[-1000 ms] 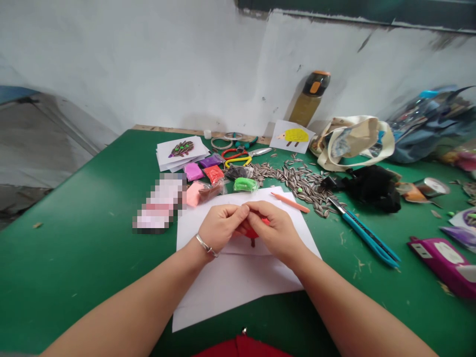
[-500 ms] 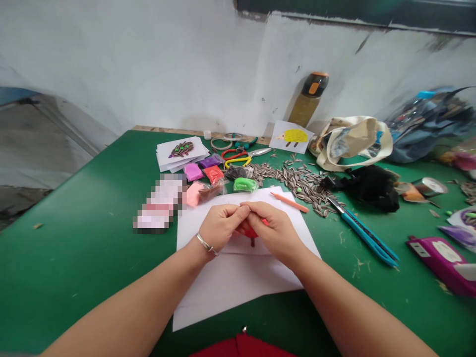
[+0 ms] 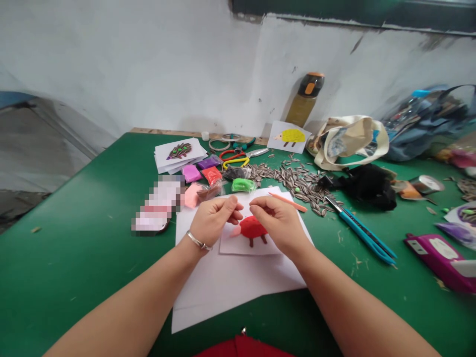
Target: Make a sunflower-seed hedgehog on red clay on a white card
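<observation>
My left hand (image 3: 213, 220), with a silver bracelet at its wrist, is held over the left part of a small white card (image 3: 228, 248). Its thumb lies against the curled fingers, and whatever they may pinch is too small or hidden to see. Across a narrow gap, my right hand (image 3: 282, 225) hovers over the card's right side, thumb and fingertips drawn together, their contents hidden too. Between the hands the card bears a red clay hedgehog (image 3: 253, 228) with a pink snout (image 3: 235, 231) and brown legs. The right hand covers its right end. Larger white paper (image 3: 223, 282) lies underneath.
Clay packets (image 3: 211, 175), a phone (image 3: 158, 204) and scissors (image 3: 238, 158) lie beyond my left hand. Sunflower seeds (image 3: 297, 181), an orange clay tool (image 3: 288, 202) and a blue utility knife (image 3: 364, 233) lie beyond my right. A yellow hedgehog card (image 3: 290, 136) leans on a bottle (image 3: 303, 104).
My hands, whose fingertips met above the card, have moved apart, left hand leftward. More of the red hedgehog and its pink snout now shows between them. The view has shifted slightly.
</observation>
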`<state>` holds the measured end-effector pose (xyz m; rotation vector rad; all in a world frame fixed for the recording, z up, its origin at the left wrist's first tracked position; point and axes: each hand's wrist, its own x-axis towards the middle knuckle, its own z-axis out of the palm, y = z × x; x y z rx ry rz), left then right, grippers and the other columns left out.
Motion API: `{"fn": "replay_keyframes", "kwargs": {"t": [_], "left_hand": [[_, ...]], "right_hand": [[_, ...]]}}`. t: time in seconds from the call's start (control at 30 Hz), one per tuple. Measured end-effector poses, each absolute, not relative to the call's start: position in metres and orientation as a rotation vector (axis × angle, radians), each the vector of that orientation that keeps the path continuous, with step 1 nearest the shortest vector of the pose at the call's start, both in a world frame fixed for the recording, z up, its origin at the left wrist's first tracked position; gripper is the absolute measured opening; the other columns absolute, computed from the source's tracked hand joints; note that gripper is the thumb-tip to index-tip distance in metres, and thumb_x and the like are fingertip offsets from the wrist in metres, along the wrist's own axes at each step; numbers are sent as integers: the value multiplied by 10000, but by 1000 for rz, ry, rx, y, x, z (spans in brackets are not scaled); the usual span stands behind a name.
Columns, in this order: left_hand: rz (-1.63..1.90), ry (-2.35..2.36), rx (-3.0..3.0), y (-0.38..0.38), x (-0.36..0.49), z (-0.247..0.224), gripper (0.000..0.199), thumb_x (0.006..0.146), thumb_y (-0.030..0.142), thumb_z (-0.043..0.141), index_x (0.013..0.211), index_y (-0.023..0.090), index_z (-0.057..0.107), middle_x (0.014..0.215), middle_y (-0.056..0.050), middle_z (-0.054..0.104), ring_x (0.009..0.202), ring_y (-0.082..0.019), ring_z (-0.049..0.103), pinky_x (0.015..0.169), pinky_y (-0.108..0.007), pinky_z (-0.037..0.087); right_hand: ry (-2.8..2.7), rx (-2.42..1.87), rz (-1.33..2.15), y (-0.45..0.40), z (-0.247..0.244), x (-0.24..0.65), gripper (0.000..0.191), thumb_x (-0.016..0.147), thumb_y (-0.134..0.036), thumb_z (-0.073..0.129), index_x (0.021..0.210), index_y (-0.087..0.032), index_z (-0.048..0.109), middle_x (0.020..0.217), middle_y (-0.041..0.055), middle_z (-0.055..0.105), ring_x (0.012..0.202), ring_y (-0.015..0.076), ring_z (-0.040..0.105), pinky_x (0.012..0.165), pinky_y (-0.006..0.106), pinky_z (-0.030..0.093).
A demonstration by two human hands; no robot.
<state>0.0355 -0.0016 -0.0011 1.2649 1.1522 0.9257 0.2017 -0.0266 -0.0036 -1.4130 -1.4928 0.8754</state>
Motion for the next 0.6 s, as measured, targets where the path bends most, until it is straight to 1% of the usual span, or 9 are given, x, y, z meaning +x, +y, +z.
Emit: {"fn": "replay_keyframes", "kwargs": {"t": [0.1,0.17,0.3,0.37,0.43,0.5,0.6], "left_hand": [[947,1178,1286,2,34,-3,471,773,581,609,756,119,699,659,-59,681,577,-143,625,587,-258,519],[940,1189,1313,1,34,-4,469,781,579,599,759,121,699,656,-58,680,578,-145,627,580,-255,514],[924,1206,1363,0,35,-2,455,799,564,586,744,127,700,646,-52,676,567,-137,623,571,-240,502],[920,1206,1371,0,35,-2,457,801,565,580,736,128,697,639,-49,675,559,-134,619,567,-237,499],[920,1207,1377,0,36,-3,456,802,564,577,734,128,695,635,-46,674,554,-132,615,563,-234,495],[922,1208,1388,0,36,-4,450,807,557,575,736,128,694,631,-43,673,552,-130,612,564,-231,493],[913,1211,1403,0,35,-5,444,815,547,564,745,128,695,628,-38,672,555,-129,611,566,-231,492]], "right_hand": [[-1467,-1427,981,-27,-2,200,77,785,-252,578,754,-197,623,699,-10,623,608,124,558,555,243,433],[-1476,-1431,1019,-28,-1,198,89,785,-261,579,732,-196,606,671,-18,597,574,114,538,519,231,410],[-1520,-1447,997,-28,1,199,205,834,-319,530,682,-198,596,630,-23,560,579,113,505,522,232,379],[-1530,-1460,989,-28,2,201,291,857,-359,497,627,-195,566,589,-27,525,568,111,481,519,237,364],[-1521,-1474,987,-28,2,202,327,855,-381,495,594,-191,546,567,-28,508,554,110,468,508,239,358],[-1504,-1475,1001,-28,1,202,272,836,-358,521,628,-192,579,587,-25,537,555,111,487,501,235,367],[-1495,-1455,1019,-28,0,200,126,798,-277,548,757,-203,642,672,-14,611,577,117,547,507,228,402]]}}
